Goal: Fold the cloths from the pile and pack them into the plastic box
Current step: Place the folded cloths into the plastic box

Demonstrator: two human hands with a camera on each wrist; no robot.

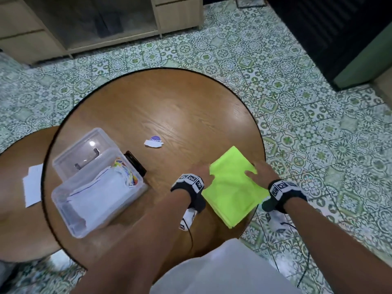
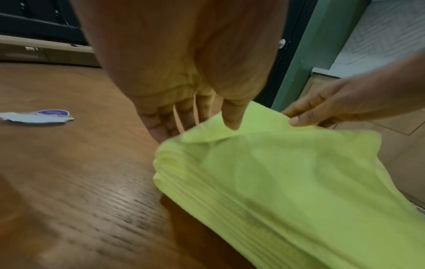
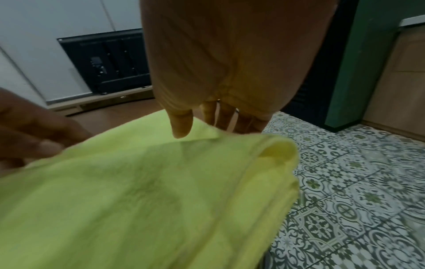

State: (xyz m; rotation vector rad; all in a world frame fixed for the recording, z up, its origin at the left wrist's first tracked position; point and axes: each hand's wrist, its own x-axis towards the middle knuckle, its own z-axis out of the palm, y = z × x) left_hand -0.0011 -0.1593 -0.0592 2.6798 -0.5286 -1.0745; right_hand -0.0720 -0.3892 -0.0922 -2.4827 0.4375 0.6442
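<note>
A: Folding is judged to be the step in hand. A lime-green cloth [image 1: 231, 183] is pinched at one edge by both hands and lifted a little off the stack of lime-green cloths [image 1: 233, 211] at the near right rim of the round worktop [image 1: 169, 107].

B: How is the cloth held?

A: By the left hand [image 2: 184, 102] it is pinched at the left side, thumb on top and fingers [image 2: 161, 127] beneath. By the right hand [image 3: 220, 116] the right side is pinched in the same way, thumb over, fingers under. Neither hand is spread flat.

B: And what is called for next?

A: Probably the held edge is to be carried across so the cloth is doubled, with the corners kept level; the fabric is limp and could sag or drag the layer below. This is a judgement only.

B: Where is it to be packed?

A: In the clear plastic box [image 1: 63, 200], set well apart at the left of the worktop, with white folded cloths [image 1: 99, 192] already inside. Its clear lid [image 1: 84, 149] is seen behind it.
</note>
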